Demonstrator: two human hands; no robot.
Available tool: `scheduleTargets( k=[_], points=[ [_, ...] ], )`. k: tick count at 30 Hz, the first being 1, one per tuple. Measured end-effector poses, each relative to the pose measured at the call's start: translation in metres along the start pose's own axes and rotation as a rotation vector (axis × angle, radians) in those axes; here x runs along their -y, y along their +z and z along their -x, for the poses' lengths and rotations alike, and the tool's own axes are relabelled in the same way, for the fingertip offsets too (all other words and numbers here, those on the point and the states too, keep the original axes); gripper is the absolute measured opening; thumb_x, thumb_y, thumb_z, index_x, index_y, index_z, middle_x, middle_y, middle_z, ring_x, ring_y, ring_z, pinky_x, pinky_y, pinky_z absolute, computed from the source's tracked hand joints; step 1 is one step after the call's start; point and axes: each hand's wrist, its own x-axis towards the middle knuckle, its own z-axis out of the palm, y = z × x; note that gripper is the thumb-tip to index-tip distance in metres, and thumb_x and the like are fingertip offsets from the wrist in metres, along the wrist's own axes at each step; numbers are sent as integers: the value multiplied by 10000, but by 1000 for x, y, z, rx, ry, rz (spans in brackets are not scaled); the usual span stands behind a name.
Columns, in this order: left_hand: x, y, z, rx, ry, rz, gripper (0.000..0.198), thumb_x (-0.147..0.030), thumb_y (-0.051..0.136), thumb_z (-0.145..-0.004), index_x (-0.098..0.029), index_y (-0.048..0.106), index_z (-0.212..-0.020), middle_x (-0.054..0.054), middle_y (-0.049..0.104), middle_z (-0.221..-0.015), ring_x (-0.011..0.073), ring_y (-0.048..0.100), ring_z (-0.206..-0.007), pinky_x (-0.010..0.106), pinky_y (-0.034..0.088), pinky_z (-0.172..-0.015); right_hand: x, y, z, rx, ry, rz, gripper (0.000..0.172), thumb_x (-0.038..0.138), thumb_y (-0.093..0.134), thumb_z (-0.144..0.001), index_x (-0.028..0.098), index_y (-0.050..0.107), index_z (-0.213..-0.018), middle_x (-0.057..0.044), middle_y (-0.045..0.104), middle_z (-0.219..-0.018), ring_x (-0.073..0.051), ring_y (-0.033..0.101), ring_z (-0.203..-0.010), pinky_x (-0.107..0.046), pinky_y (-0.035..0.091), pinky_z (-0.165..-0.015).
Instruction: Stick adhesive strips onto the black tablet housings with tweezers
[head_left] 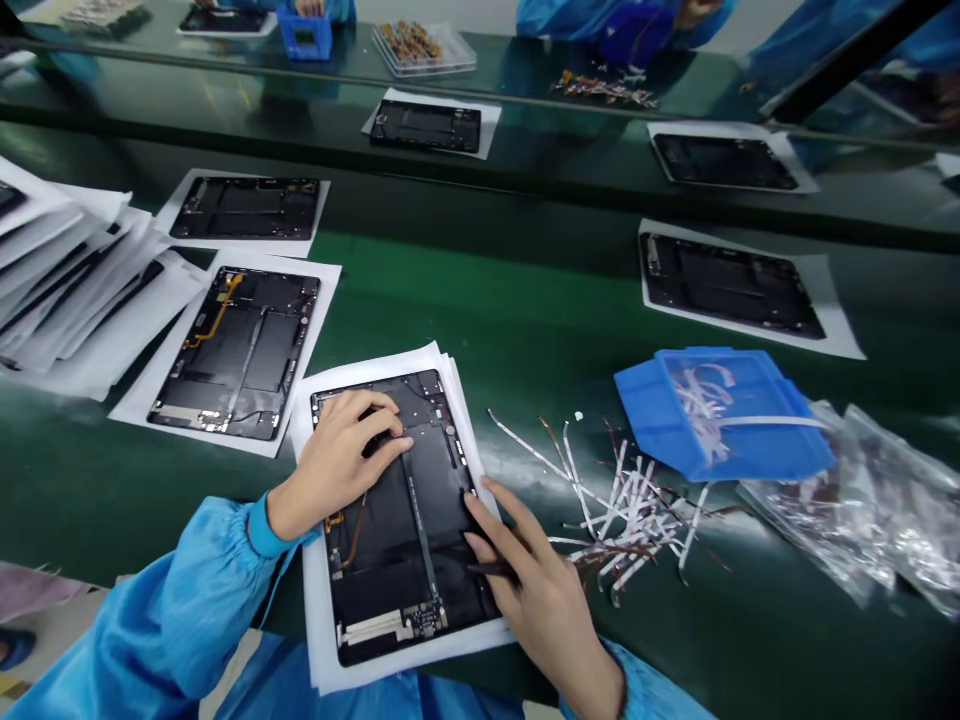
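An opened black tablet chassis [420,500] lies on white sheets at the near edge of the green belt. My left hand [341,455] rests on its upper left part, fingers bent and pressing down on the inside. My right hand [525,575] lies along the tablet's right edge, its fingers pinched on a thin dark tool [491,570] whose tip touches the chassis. Both arms wear blue sleeves.
A second tablet chassis [236,350] with an orange flex cable lies to the left, beside a stack of sheeted tablets [67,270]. Loose white strips [622,500], a tipped blue tray [720,410] and clear bags [862,500] lie to the right. More chassis [731,285] lie further back; other workers' sleeves show behind.
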Motion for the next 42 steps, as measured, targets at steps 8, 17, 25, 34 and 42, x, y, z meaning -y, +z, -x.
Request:
scheduleTargets(
  k=[8,17,25,34,42],
  points=[
    [0,3,0,10,-27,-76,141,-331,567,-967,-220,625,-904,51,628,-1118,234,554,-991,399,396,-853,-3,-2,1,18,4,-44,504,166,456,-1010,306,409,-1492,-79,555,-1440,-238,718,-1044,-300,630,-648],
    [1,5,-1,14,-41,-102,150,-350,582,-958,-228,635,-889,50,625,-1129,249,552,-1011,416,406,-875,-4,-2,-1,15,-13,-47,473,165,459,-1009,271,436,-1469,-91,575,-1418,-240,719,-1045,-293,620,-593],
    [-2,3,-3,12,-48,-116,134,-339,607,-944,-230,630,-870,49,619,-1123,258,550,-1037,421,405,-892,-4,-2,-2,8,-28,-40,437,160,444,-1010,236,460,-1441,-104,559,-1437,-222,741,-957,-307,625,-625],
    [-3,10,-1,5,-67,-197,148,-314,547,-969,-215,542,-1079,84,624,-1177,290,548,-1066,433,413,-882,13,-19,-4,-66,-145,202,386,207,477,-1013,182,534,-1394,-125,559,-1430,-231,728,-887,-375,606,-715],
    [8,-10,-12,-159,-119,-212,258,-297,377,-1029,-190,504,-1227,114,625,-1180,264,566,-1113,403,430,-929,39,-13,-31,107,-344,243,366,163,391,-1033,124,577,-1346,-69,598,-1401,-322,473,-1371,-642,357,-1143]
  ],
)
